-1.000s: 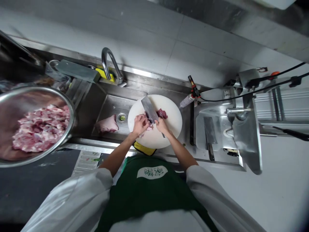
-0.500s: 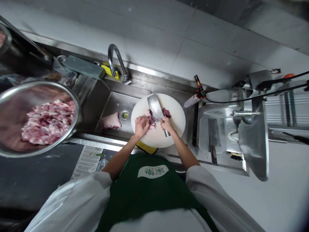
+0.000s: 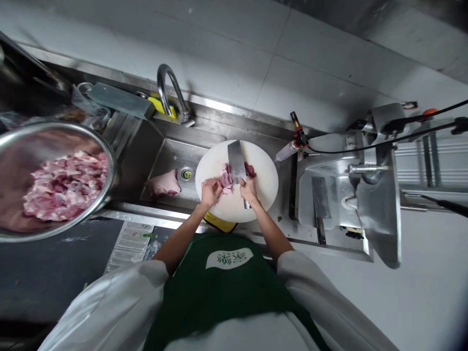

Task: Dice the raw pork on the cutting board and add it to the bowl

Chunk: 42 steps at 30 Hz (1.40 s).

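A round white cutting board (image 3: 263, 187) rests over the right side of a steel sink (image 3: 164, 151). On it lies red raw meat (image 3: 225, 178). My left hand (image 3: 210, 191) is closed on the meat's left side and holds it down. My right hand (image 3: 248, 189) grips the handle of a cleaver (image 3: 236, 162), whose broad blade points away from me and sits in the meat. A darker piece of meat (image 3: 250, 169) lies just right of the blade.
A big steel bowl (image 3: 109, 161) of cut meat stands at the left. Another raw slab (image 3: 163, 184) lies in the sink by the drain (image 3: 186, 173), below the tap (image 3: 170, 95). A steel machine (image 3: 376, 204) with a second cleaver (image 3: 321, 200) stands right; a torch (image 3: 292, 141) lies behind the board.
The cleaver blade has swung from leaning left to pointing almost straight away from me. Both hands stay on the meat and shift slightly on the board.
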Each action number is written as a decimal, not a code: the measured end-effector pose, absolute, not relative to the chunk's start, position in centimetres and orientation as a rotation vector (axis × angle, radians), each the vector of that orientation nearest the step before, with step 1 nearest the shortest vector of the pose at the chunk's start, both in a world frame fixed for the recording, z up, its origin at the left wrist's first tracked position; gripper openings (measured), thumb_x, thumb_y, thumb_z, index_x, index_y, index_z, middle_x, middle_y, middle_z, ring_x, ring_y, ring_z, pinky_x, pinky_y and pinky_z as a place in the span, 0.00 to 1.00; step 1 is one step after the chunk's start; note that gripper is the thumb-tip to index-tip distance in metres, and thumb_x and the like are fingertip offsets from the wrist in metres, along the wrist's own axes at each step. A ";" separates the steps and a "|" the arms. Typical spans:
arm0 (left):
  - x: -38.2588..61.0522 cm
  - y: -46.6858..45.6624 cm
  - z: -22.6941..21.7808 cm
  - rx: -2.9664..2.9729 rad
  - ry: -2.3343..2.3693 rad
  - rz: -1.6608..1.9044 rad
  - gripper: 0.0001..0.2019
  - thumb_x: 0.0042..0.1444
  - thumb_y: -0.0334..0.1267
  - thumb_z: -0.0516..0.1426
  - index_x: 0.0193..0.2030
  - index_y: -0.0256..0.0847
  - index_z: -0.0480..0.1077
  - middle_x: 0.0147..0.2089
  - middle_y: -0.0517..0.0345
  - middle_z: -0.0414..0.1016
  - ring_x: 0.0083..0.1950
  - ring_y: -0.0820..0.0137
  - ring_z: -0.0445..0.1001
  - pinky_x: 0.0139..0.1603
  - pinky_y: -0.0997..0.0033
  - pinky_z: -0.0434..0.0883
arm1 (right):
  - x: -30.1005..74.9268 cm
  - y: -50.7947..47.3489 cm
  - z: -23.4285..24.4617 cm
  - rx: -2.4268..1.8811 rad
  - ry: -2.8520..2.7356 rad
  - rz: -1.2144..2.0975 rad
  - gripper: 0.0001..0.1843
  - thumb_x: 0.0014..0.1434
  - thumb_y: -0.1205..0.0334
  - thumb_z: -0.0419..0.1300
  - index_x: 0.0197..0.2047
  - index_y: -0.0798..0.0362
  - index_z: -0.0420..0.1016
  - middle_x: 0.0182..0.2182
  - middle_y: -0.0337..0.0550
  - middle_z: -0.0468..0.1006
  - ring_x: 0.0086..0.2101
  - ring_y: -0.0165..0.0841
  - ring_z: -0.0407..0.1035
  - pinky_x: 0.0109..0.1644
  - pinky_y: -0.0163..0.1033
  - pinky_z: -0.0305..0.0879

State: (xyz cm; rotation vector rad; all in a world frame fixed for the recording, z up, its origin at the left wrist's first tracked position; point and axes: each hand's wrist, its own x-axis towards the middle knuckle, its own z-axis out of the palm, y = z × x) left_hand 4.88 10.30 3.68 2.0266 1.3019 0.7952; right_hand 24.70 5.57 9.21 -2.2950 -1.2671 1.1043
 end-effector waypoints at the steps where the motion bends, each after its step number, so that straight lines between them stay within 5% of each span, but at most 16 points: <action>1: 5.0 10.6 4.0 2.016 1.303 0.821 0.07 0.61 0.39 0.56 0.32 0.43 0.70 0.36 0.51 0.76 0.42 0.59 0.72 0.49 0.56 0.68 | 24.6 5.7 9.5 -2.298 -1.242 1.096 0.19 0.74 0.58 0.46 0.60 0.58 0.69 0.36 0.48 0.79 0.30 0.34 0.75 0.33 0.34 0.72; 9: 8.6 15.4 5.1 2.194 1.101 0.778 0.04 0.64 0.34 0.56 0.40 0.42 0.73 0.50 0.47 0.73 0.52 0.56 0.66 0.57 0.52 0.67 | 21.4 5.3 12.8 -2.414 -1.589 0.952 0.16 0.72 0.66 0.48 0.59 0.59 0.68 0.48 0.58 0.81 0.50 0.42 0.77 0.52 0.39 0.69; 21: 9.3 15.5 3.3 2.169 1.099 0.793 0.06 0.63 0.31 0.55 0.36 0.44 0.70 0.45 0.48 0.71 0.50 0.57 0.67 0.52 0.51 0.73 | 19.9 5.4 13.7 -2.466 -1.637 1.035 0.19 0.70 0.67 0.53 0.62 0.62 0.66 0.52 0.61 0.80 0.52 0.43 0.76 0.54 0.39 0.68; 28: 9.2 15.4 3.1 2.173 1.088 0.800 0.07 0.62 0.30 0.55 0.35 0.44 0.72 0.45 0.49 0.71 0.49 0.58 0.68 0.53 0.52 0.73 | 20.7 2.2 13.1 -2.522 -1.660 1.045 0.18 0.73 0.69 0.44 0.57 0.59 0.70 0.47 0.59 0.82 0.49 0.41 0.78 0.53 0.40 0.69; 35: 8.5 15.1 2.5 2.155 1.038 0.834 0.05 0.62 0.32 0.57 0.40 0.43 0.74 0.49 0.46 0.72 0.51 0.56 0.68 0.53 0.52 0.73 | 20.4 10.8 12.2 -2.420 -1.688 0.956 0.16 0.73 0.69 0.48 0.61 0.62 0.65 0.53 0.62 0.79 0.55 0.42 0.75 0.57 0.39 0.67; 42: 9.2 15.0 3.1 2.060 1.133 0.886 0.07 0.64 0.31 0.54 0.39 0.45 0.73 0.48 0.47 0.72 0.52 0.57 0.69 0.55 0.52 0.72 | 21.2 -2.1 13.5 -2.599 -1.595 1.118 0.19 0.76 0.63 0.43 0.61 0.60 0.67 0.46 0.58 0.81 0.47 0.44 0.78 0.51 0.42 0.68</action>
